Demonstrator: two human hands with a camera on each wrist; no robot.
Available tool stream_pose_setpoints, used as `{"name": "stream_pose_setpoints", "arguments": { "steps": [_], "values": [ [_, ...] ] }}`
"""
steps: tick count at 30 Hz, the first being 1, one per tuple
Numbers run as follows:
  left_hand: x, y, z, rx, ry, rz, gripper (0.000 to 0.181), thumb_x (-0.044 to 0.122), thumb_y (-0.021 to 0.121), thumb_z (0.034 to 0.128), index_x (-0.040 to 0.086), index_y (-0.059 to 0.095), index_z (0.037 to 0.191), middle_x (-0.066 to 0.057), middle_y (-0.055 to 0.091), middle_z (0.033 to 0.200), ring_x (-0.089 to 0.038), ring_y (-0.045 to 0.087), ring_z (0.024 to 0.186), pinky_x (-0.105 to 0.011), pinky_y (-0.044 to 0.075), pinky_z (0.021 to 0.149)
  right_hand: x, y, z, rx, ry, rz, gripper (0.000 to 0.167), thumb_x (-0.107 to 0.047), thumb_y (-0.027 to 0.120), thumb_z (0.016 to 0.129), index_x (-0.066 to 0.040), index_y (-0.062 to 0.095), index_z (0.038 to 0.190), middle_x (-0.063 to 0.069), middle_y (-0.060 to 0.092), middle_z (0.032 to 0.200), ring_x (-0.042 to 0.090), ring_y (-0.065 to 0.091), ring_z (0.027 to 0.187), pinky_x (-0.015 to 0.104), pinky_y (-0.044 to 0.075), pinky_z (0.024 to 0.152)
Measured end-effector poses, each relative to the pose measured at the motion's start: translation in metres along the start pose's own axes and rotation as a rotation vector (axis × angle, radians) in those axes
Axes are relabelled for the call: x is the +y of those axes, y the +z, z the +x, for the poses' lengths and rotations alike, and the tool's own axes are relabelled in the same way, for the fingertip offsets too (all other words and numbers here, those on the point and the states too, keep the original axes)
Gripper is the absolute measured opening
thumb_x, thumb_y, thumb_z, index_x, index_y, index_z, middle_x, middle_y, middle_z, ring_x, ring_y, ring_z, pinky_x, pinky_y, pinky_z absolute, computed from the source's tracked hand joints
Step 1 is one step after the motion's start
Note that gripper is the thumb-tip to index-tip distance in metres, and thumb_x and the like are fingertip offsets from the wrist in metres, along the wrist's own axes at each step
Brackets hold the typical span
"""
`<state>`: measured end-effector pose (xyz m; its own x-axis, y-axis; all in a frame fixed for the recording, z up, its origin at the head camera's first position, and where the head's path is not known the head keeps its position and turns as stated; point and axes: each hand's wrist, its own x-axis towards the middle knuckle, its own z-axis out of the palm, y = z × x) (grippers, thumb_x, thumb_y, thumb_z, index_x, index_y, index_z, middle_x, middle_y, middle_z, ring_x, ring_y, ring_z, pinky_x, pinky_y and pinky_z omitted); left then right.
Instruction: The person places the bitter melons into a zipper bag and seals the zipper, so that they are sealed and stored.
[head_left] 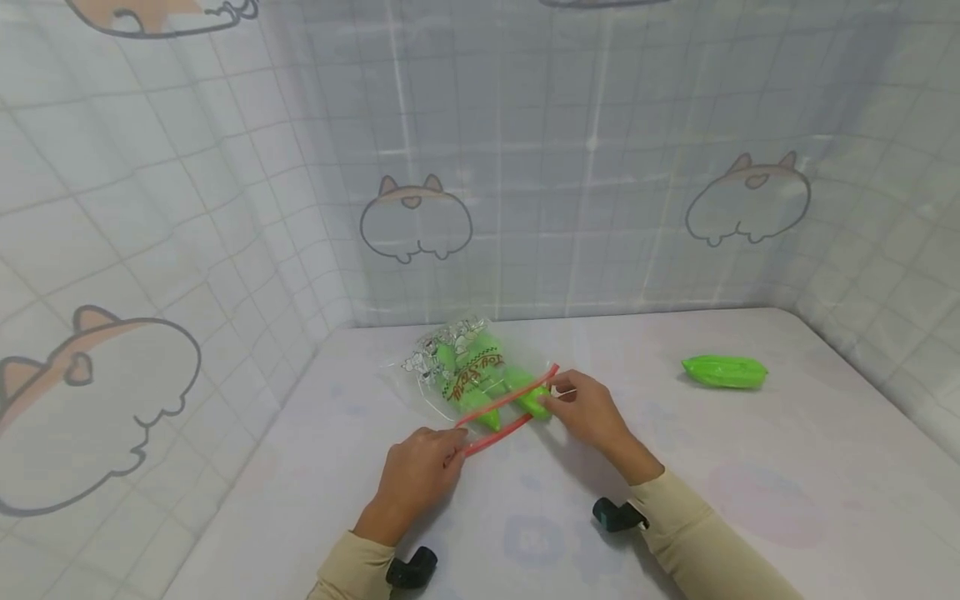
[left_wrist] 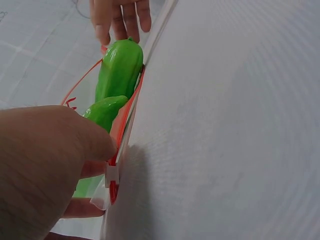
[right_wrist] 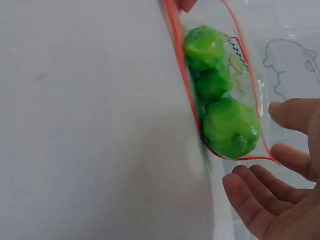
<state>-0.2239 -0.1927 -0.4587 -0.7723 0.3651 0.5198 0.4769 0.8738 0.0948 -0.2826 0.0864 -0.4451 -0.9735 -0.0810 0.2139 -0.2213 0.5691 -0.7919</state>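
A clear printed bag (head_left: 472, 367) with a red-edged mouth lies on the table, its mouth gaping toward the person. Several green vegetable-like pieces are inside; one (left_wrist: 120, 67) lies at the opening, as does a rounder end (right_wrist: 231, 127) in the right wrist view. The left hand (head_left: 422, 471) pinches the near left corner of the mouth, by the white slider (left_wrist: 112, 175). At the right end of the mouth is the right hand (head_left: 592, 412), fingers relaxed and apart in the right wrist view (right_wrist: 280, 200), beside the red edge.
Another green piece (head_left: 725, 372) lies by itself on the table at the right. The pale table (head_left: 525, 533) meets a curtain-like backdrop (head_left: 525, 208) with a grid and cartoon prints behind and at both sides. Dark devices (head_left: 618, 515) are on both wrists.
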Motion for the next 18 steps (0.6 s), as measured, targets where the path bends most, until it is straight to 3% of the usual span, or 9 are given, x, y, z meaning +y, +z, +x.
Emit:
{"name": "stream_pose_setpoints", "arguments": {
  "steps": [8, 13, 18],
  "values": [
    [-0.001, 0.001, 0.0, 0.005, 0.007, -0.014, 0.012, 0.014, 0.074, 0.0833, 0.024, 0.074, 0.09, 0.012, 0.068, 0.076, -0.013, 0.06, 0.069, -0.029, 0.04, 0.046, -0.002, -0.012, -0.017, -0.019, -0.175, -0.051, 0.022, -0.012, 0.072, 0.09, -0.004, 0.071, 0.11, 0.006, 0.07, 0.106, 0.021, 0.068, 0.096, 0.041, 0.055, 0.083],
    [-0.004, 0.003, 0.001, -0.016, -0.001, -0.019, 0.014, 0.014, 0.072, 0.0845, 0.027, 0.068, 0.084, 0.015, 0.061, 0.07, -0.011, 0.056, 0.066, -0.029, 0.037, 0.046, -0.002, -0.02, -0.024, -0.091, -0.218, -0.038, 0.024, -0.01, 0.07, 0.092, -0.006, 0.071, 0.115, 0.005, 0.07, 0.115, 0.025, 0.067, 0.105, 0.04, 0.055, 0.084],
    [-0.004, 0.004, 0.003, -0.041, -0.017, -0.007, 0.013, 0.016, 0.071, 0.0855, 0.028, 0.067, 0.084, 0.017, 0.056, 0.066, -0.01, 0.052, 0.063, -0.027, 0.034, 0.045, -0.001, -0.022, -0.029, -0.164, -0.286, -0.094, 0.028, -0.009, 0.069, 0.092, -0.007, 0.07, 0.121, 0.005, 0.068, 0.124, 0.026, 0.062, 0.117, 0.046, 0.053, 0.091]
  ]
}}
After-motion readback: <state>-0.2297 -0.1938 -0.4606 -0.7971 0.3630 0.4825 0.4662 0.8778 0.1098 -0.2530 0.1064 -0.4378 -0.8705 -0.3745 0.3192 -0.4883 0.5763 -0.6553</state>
